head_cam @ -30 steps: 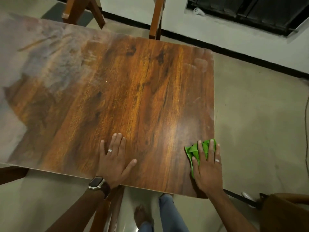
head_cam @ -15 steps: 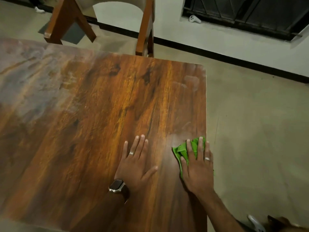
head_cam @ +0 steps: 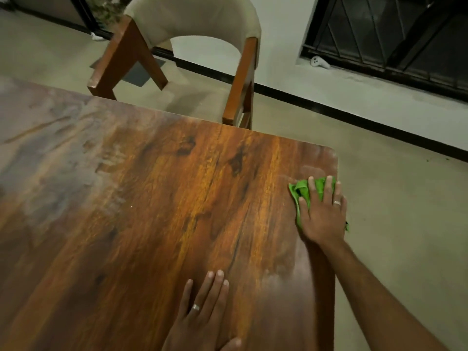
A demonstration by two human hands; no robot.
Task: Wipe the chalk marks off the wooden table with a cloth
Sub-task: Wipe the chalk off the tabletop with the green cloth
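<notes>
Right hand (head_cam: 323,214) flat, fingers spread, pressing crumpled green cloth (head_cam: 302,192) near right-centre table edge. Left hand (head_cam: 202,317) open, palm-down, bottom centre. Brown wooden table (head_cam: 152,224): middle looks clean, but pale chalk haze (head_cam: 50,153) left across upper left, so probably halfway.
</notes>
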